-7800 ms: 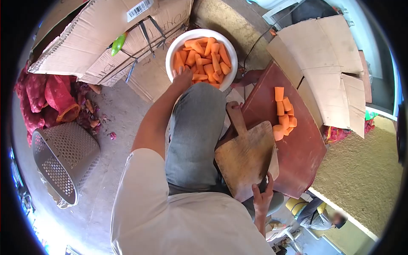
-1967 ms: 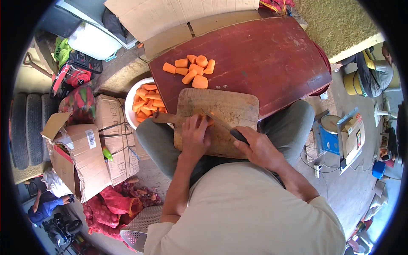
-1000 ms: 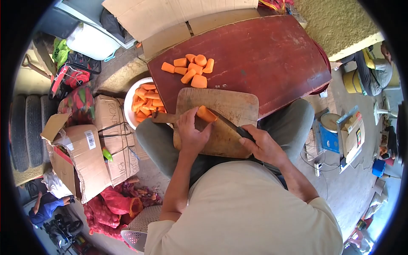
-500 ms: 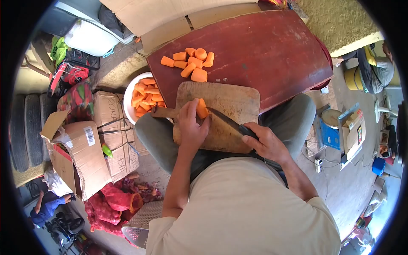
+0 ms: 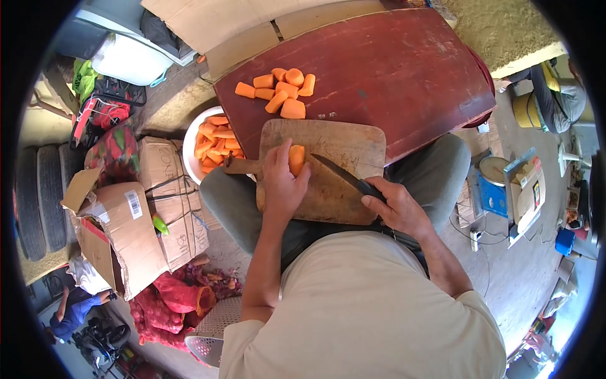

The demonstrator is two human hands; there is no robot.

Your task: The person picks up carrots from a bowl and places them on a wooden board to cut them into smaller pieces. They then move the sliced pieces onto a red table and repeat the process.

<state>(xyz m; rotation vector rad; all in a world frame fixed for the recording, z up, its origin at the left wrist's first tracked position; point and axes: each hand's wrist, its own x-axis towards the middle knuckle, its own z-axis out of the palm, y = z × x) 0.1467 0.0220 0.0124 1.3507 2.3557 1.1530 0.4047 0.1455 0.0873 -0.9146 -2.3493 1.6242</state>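
A wooden cutting board (image 5: 341, 170) rests across my lap, its handle pointing left. On its left part my left hand (image 5: 283, 182) grips a short piece of carrot (image 5: 296, 159), which shows between the thumb and fingers. My right hand (image 5: 398, 205) is wrapped around the black handle of a knife (image 5: 341, 173). The blade slants up and left over the board, its tip a little to the right of the carrot and apart from it. Several peeled carrot chunks (image 5: 293, 108) lie on the red table just beyond the board.
The red table (image 5: 391, 69) stands in front of me. Left of my knee is a white bowl (image 5: 192, 161) of cut carrots. Cardboard boxes (image 5: 120, 230) and red net sacks (image 5: 161, 309) sit further left. A seated person (image 5: 555, 95) is at the far right.
The knife blade has moved away from the carrot to the right. In my left hand the carrot piece has turned and shows a different side.
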